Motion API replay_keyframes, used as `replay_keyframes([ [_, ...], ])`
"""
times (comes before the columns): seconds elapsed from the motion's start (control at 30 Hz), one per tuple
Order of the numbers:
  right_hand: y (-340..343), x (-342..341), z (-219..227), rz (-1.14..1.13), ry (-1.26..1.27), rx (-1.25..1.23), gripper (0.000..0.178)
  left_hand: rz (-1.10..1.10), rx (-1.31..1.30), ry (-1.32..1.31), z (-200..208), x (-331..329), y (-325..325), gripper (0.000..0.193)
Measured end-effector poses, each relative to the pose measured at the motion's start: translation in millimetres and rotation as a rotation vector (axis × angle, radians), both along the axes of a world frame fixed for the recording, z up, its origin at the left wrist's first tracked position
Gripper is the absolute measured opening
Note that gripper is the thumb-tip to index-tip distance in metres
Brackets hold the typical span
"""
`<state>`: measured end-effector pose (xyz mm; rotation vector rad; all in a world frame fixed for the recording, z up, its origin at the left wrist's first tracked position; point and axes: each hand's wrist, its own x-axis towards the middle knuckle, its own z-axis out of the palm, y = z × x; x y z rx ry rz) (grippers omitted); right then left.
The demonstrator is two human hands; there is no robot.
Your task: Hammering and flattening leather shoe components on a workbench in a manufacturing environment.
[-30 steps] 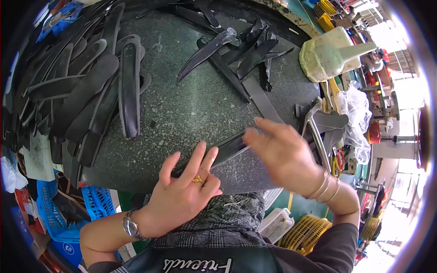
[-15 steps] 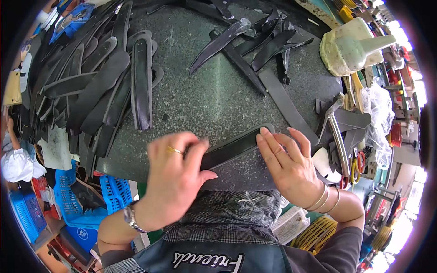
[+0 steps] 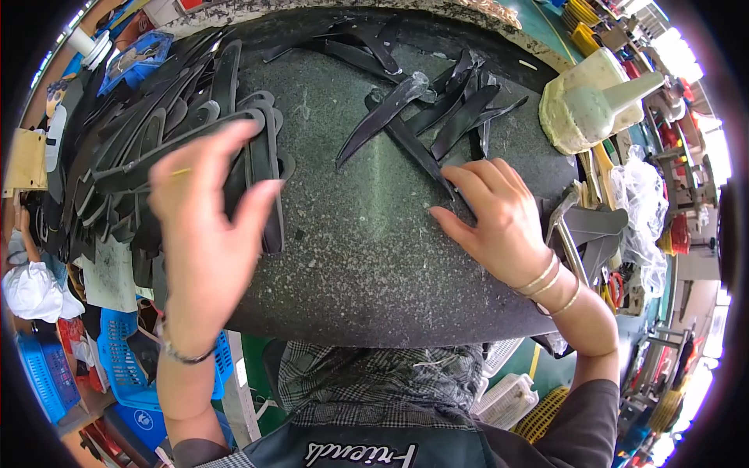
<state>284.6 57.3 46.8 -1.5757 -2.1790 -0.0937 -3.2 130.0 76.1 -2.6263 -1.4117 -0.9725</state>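
My left hand [image 3: 207,214], slightly blurred, is over the heap of black strap-like strips [image 3: 140,156] at the left. Its thumb and fingers are spread, and the fingertips lie by the rounded end of a long strip [image 3: 168,148] on top of the heap. My right hand [image 3: 499,222] is low over the dark worktop [image 3: 351,304], thumb apart from the curved fingers. Between them shows part of a flat dark strip [image 3: 466,209], mostly covered by the hand; I see no grip on it. Twisted black scraps [image 3: 460,109] lie just beyond.
At the right stand a pale green-white block with a handle-like spout [image 3: 597,109], a metal-handled tool [image 3: 573,242], more dark strips [image 3: 597,222] and clear plastic film [image 3: 644,210]. Blue baskets [image 3: 121,351] are below the table's left edge, and a white basket [image 3: 507,394] is below its front edge.
The padded strip that lay under both hands at the front edge is gone from there. My left hand has moved left to the heap; my right hand moved up. The view has shifted slightly.
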Motion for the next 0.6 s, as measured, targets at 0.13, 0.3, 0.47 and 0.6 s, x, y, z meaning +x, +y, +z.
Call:
replay_keyframes([
  [0.13,9.6,-8.6,-10.3,0.027,-0.05,-0.007,0.032,-0.195,0.021,0.016,-33.7,64.9,36.9,0.046],
  [0.3,6.9,-3.9,-22.5,0.047,-0.119,-0.005,0.028,-0.324,-0.459,-0.319,-24.6,72.5,24.9,0.024],
  [0.47,-0.5,1.7,-5.5,0.076,0.088,-0.109,0.033,-0.337,-0.993,-0.495,-10.7,34.8,-88.4,0.05],
  [0.6,-30.2,25.7,31.9,-0.085,0.127,-0.135,0.032,-0.53,-1.212,-0.368,-16.8,27.5,-114.7,0.052],
])
